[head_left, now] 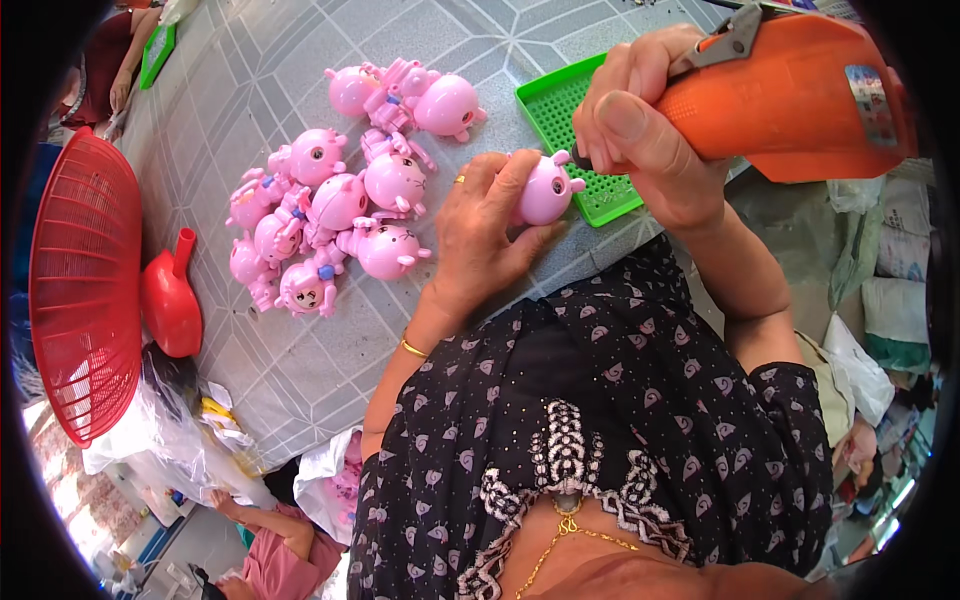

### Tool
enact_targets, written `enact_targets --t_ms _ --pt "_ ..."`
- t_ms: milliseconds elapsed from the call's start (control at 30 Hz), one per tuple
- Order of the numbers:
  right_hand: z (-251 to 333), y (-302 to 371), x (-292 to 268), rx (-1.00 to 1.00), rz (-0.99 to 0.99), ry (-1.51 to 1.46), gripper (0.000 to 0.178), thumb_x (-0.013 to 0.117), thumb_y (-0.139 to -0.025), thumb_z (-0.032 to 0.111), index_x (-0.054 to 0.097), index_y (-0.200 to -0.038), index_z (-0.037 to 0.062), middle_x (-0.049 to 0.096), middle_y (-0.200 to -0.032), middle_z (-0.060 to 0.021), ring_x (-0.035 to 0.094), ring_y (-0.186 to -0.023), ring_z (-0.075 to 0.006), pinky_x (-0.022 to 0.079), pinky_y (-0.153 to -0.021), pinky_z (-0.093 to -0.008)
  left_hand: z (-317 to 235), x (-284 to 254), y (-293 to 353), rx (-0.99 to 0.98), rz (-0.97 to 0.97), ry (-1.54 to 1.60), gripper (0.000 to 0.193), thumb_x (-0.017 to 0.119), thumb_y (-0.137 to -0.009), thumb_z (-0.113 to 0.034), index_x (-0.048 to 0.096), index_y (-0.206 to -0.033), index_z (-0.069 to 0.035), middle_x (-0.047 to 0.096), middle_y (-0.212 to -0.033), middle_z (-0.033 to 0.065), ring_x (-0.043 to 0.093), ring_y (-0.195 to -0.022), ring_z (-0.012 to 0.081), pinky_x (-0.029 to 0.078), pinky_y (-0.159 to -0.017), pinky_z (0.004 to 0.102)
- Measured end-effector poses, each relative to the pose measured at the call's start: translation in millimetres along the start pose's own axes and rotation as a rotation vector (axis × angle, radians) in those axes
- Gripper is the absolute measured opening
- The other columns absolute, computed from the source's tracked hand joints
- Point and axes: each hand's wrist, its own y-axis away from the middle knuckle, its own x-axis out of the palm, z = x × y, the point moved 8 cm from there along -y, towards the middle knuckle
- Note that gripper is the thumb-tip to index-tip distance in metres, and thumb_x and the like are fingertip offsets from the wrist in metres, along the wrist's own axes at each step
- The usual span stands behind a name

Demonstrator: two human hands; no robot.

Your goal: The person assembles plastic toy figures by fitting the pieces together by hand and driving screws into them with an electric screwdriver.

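Note:
My left hand is closed around a pink toy figure with a round, glossy head and small ears, near the table's front edge. My fingers hide most of its body. Up and to the right, my right hand grips an orange power screwdriver with a grey metal lever. Its dark tip shows by my fingers, close to the toy's head; whether they touch I cannot tell. Left of my left hand, several similar pink toys lie in a loose heap on the grey tiled-pattern table.
A green mesh tray lies partly under my right hand. At the left edge are a large red basket and a red scoop. Other people are at the lower left and upper left. Plastic bags hang at the right.

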Motion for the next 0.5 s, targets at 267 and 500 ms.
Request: enact_targets --t_ms 267,500 --pt "-4.6 0.5 1.4 -0.008 0.015 0.025 0.026 0.070 -0.094 0.006 0.044 -0.094 0.0080 0.053 -0.074 -0.0069 0.052 -0.055 -0.0138 0.049 -0.054 -0.0300 -1.0 1.1 -0.6 0.060 -0.007 -0.015 0.074 0.090 -0.068 -0.026 0.059 -0.132 -0.008 0.063 -0.108 0.0138 0.063 -0.095 0.0346 0.052 -0.078 0.0446" --pt "-1.9 -2.1 8.5 -0.028 0.036 0.317 0.024 0.068 -0.094 0.001 0.045 -0.091 0.0053 0.053 -0.073 -0.0070 0.052 -0.055 -0.0129 0.048 -0.052 -0.0267 5.7 2.9 -0.7 -0.004 0.023 0.011 0.073 0.090 -0.069 -0.029 0.059 -0.131 -0.007 0.062 -0.105 0.0143 0.064 -0.092 0.0356 0.052 -0.076 0.0451"
